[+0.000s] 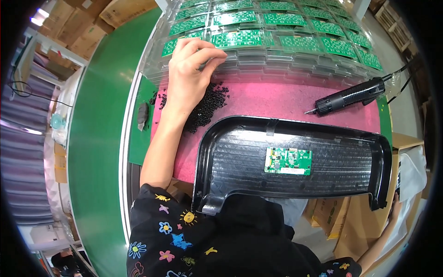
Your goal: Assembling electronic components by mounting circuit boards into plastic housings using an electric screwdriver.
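My left hand (190,69) is raised at the front edge of a stack of clear plastic trays (258,60) holding green circuit boards (237,39). Its thumb and fingertips are pinched together; what they hold, if anything, cannot be made out. Beneath that wrist lies a heap of small black parts (203,115). In front of me, a black plastic housing (332,161) lies hollow side up with a single green circuit board (295,162) inside it. My right hand (395,206) is low at the far right beside a white wrapping sheet (412,173), its fingers mostly hidden.
A black electric screwdriver (350,96) lies on the pink mat (272,99), bit pointing left. Left of the mat is a dark wrapped lump (143,114). A green surface (99,138) runs along the left. Open cardboard cartons (364,226) stand at the lower right.
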`<state>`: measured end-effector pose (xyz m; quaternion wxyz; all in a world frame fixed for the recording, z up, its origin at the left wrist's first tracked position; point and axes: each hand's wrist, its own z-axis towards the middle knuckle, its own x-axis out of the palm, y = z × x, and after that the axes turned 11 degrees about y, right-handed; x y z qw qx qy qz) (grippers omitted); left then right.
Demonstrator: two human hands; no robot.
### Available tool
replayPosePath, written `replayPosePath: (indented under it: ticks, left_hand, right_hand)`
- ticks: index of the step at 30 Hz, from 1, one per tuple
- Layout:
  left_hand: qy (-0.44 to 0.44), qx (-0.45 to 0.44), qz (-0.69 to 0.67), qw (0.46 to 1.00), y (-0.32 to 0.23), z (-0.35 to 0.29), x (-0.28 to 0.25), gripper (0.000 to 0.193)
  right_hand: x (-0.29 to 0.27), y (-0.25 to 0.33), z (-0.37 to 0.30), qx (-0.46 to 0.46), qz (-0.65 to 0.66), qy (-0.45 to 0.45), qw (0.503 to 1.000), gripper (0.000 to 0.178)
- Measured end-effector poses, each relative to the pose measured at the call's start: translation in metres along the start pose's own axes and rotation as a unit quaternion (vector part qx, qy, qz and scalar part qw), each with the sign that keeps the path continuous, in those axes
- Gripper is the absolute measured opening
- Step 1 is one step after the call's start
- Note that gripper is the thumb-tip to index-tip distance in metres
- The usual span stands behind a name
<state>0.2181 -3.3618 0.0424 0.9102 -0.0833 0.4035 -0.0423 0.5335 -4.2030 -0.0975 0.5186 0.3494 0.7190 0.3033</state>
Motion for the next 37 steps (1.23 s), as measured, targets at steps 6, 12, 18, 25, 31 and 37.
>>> replayPosePath:
  ticks: [6, 12, 18, 25, 31, 37]
  left_hand:
    - [0.025, -0.04, 0.007, 0.999, -0.002, -0.002, -0.002, 0.012]
    - [0.04, -0.05, 0.023, 0.998, -0.001, -0.003, -0.005, 0.015]
    - [0.027, -0.076, 0.041, 0.996, -0.004, -0.003, -0.013, 0.017]
    - [0.055, -0.059, 0.062, 0.995, -0.001, -0.004, -0.012, 0.02]
    - [0.066, -0.08, 0.053, 0.993, -0.004, -0.003, -0.01, 0.018]
    - [0.076, -0.09, 0.047, 0.992, -0.004, -0.004, -0.012, 0.015]
  right_hand:
    - [0.0, 0.0, -0.003, 0.0, -0.02, 0.009, 1.0, 0.058]
    - [-0.009, -0.014, 0.004, -0.011, -0.015, -0.031, 0.999, 0.044]
    - [0.012, 0.017, -0.01, 0.042, -0.029, -0.005, 0.999, 0.056]
    - [0.006, 0.009, -0.009, 0.005, 0.001, 0.011, 1.0, 0.055]
    - [-0.008, -0.008, -0.001, -0.004, 0.013, 0.011, 1.0, 0.056]
    - [-0.034, -0.047, -0.025, -0.015, 0.024, 0.016, 0.999, 0.057]
